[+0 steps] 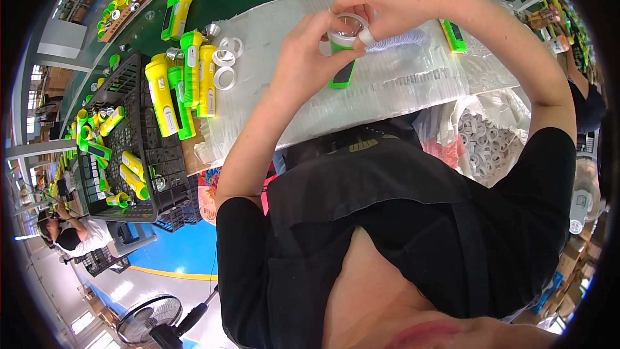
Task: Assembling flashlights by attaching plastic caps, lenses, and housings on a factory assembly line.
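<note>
A green flashlight point(342, 79) stands tilted over the plastic-covered work surface, its wide head turned up toward me. My left hand point(312, 48) is closed round the side of that head. Fingers of my right hand point(378, 3) pinch the rim of the clear round lens point(349, 24) at the top of the head. Something white point(367, 37) wraps a right fingertip or thumb; I cannot tell what it is. Just right of the hands lies a row of stacked clear discs point(400, 40). Several loose white rings point(225, 77) lie left of my left hand.
Yellow and green flashlights point(161, 94) lie at the left beside a black crate point(145, 148) holding more. Another green flashlight point(454, 37) lies at the right. A bag of white rings point(484, 145) sits below the table's right edge. Other people work at far left and right.
</note>
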